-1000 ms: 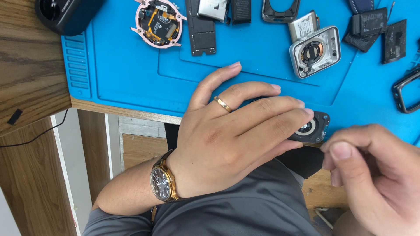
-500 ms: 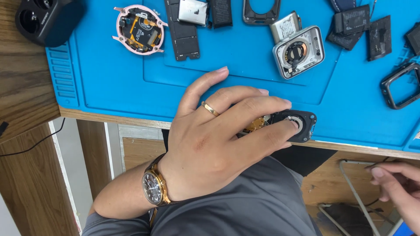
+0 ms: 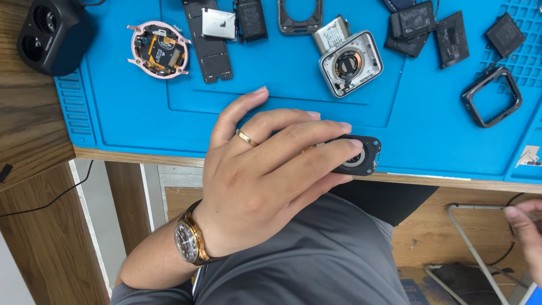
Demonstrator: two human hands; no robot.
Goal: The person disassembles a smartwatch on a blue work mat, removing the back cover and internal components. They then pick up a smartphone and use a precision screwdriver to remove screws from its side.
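left hand (image 3: 265, 175) pins black watch case (image 3: 357, 156) on blue mat (image 3: 130, 121).

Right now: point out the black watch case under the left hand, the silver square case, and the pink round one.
black watch case (image 3: 361, 157), head view, exposed right end.
silver square case (image 3: 350, 63), head view, round centre coil.
pink round case (image 3: 159, 49), head view, inner circuit board.

A single head-worn camera looks almost straight down from above the person's lap; its view faces the near edge of the blue work mat (image 3: 130, 118), which fills the upper frame; it sits close, with the left hand (image 3: 265, 175) central; the right hand (image 3: 528, 234) is cut off at the lower right edge.
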